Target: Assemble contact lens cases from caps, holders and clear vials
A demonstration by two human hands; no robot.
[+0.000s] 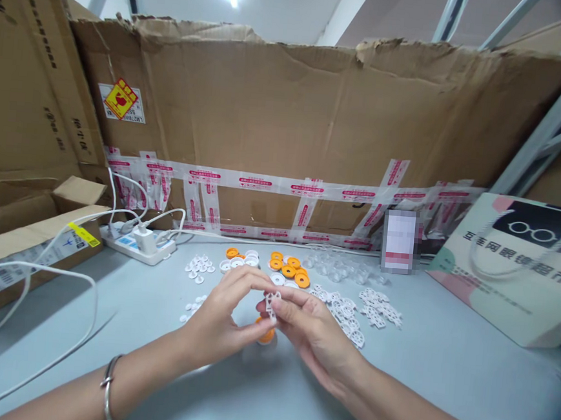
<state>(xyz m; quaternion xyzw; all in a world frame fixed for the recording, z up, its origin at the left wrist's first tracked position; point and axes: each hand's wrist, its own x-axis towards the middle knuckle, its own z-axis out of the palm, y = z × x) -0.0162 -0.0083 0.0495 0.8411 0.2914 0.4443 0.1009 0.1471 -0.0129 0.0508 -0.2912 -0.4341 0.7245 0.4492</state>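
The white openwork piece sits between left hand and right hand, pinched by both.

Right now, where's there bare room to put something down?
On the table: a right patch, between the white lattice pieces, the printed box and the right forearm, and a left patch, between the power strip, the cable loop and the left forearm. The middle back is crowded with orange round pieces and clear pieces.

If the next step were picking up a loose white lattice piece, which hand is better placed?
Probably the right: the right grip is nearer the loose lattice pieces, which lie just beyond it. The left grip is farther across. Both hold the small white piece.
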